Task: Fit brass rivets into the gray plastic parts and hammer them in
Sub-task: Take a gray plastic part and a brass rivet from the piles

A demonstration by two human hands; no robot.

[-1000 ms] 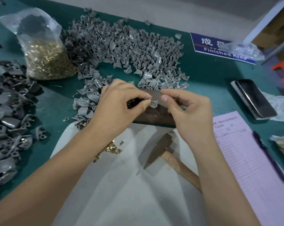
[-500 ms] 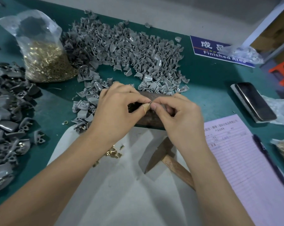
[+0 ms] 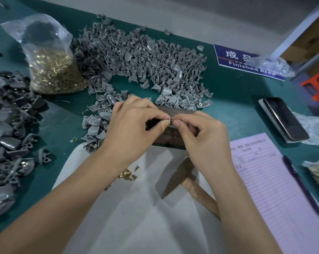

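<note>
My left hand and my right hand meet fingertip to fingertip above a dark metal block. Both pinch one small gray plastic part, which the fingers almost hide. My left thumb tip is wrapped in tan tape. I cannot make out a rivet in the part. Loose brass rivets lie on the white sheet under my left wrist. A wooden-handled hammer lies on the sheet below my right hand, untouched.
A large pile of gray parts fills the far middle, with a clear bag of brass rivets to its left. Darker gray parts crowd the left edge. On the right lie a phone, a pink form and a pen.
My right hand has closed in on my left, so the gray part that showed between the fingertips is now nearly hidden. The hammer has stayed on the sheet.
</note>
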